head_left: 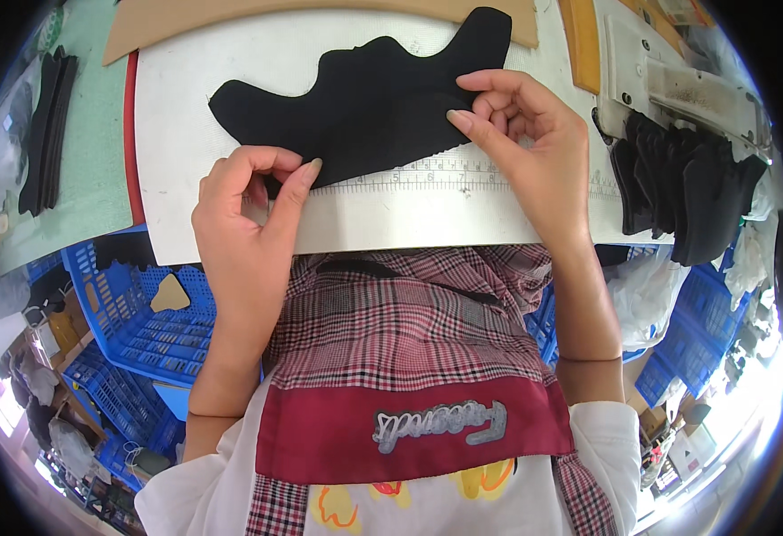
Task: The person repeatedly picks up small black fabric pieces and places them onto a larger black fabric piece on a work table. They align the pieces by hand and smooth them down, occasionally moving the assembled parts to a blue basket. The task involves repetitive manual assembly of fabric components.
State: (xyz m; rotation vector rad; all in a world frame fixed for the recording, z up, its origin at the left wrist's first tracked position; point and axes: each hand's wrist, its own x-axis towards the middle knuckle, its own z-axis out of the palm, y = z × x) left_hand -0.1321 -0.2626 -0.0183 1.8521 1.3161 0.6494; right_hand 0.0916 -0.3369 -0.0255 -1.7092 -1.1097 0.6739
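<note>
A black, curvy-edged fabric piece (382, 112) lies across the white work surface (177, 179), with one raised lobe at each end. My left hand (247, 201) closes thumb and index finger on its lower left edge. At the right end, my right hand (543, 147) rests its thumb and index fingertips on the cloth, spread apart, while its other fingers curl in beside the edge. Along the fabric's lower edge runs a ruler scale (427, 177), partly covered by the cloth.
Black cut pieces (690, 183) hang over the right edge beside pale machine parts (699, 89). More dark strips (49, 134) lie on the green surface (96, 170) at left. A blue crate (132, 308) stands below left, and a plastic bag (643, 295) below right. Tan board (275, 13) borders the far side.
</note>
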